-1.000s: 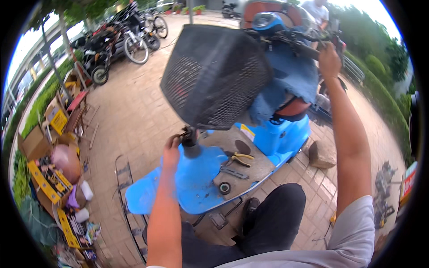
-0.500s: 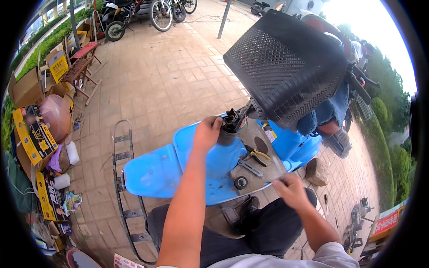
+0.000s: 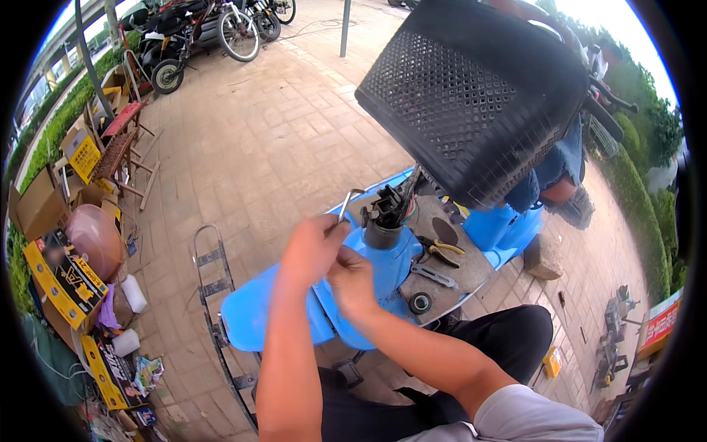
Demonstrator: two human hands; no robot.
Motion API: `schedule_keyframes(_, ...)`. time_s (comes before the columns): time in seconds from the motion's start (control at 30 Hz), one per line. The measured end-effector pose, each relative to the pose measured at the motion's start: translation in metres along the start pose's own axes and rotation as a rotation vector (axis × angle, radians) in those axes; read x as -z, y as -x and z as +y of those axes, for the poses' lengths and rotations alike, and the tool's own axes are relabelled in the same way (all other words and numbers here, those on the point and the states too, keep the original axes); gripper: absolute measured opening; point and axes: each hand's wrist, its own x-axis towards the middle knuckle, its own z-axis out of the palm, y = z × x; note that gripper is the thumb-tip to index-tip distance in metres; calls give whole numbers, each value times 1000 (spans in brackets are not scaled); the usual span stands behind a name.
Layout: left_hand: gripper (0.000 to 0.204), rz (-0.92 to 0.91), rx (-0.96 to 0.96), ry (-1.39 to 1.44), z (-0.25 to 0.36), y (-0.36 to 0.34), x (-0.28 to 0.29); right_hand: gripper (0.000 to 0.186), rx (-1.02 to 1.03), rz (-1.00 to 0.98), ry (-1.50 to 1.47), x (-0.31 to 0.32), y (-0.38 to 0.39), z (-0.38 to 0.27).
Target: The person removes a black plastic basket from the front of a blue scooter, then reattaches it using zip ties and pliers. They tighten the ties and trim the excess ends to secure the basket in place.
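Note:
Closed fingers of my left hand (image 3: 313, 247) hold a thin, bent silvery rod that looks like a hex key (image 3: 345, 207), its bent end upward. Just below, my right hand (image 3: 350, 281) is closed against the left fingers; anything inside it is hidden. Both hands hover over the blue scooter body (image 3: 269, 306), left of its dark steering column (image 3: 384, 230), which has a black bracket and loose wires on top. On the grey footboard lie yellow-handled pliers (image 3: 443, 252), a grey utility knife (image 3: 434, 276) and a black tape roll (image 3: 420, 303).
A large black basket (image 3: 456, 96) tilts above the scooter's far right. A metal rack (image 3: 213, 276) lies along its left side. A stone block (image 3: 543, 256) sits at right. Cardboard boxes (image 3: 44, 202) and a wooden stool (image 3: 118, 158) line the left; bicycles stand behind.
My left hand has left the column's top and moved left and down. My right hand has come across from the right to meet it. The bent rod now shows. The view has shifted.

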Motion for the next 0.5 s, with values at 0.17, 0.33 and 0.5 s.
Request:
schedule_keyframes(0.17, 25, 148, -229, -157, 7, -19, 11, 35, 164, -324, 594, 52, 29, -21)
schedule_keyframes(0.33, 26, -17, -533, -510, 6, -72, 22, 29, -114, -396, 624, 137, 51, -18)
schedule_keyframes(0.5, 23, -96, -669, -697, 7, -107, 9, 28, -210, -366, 604, 159, 42, 1)
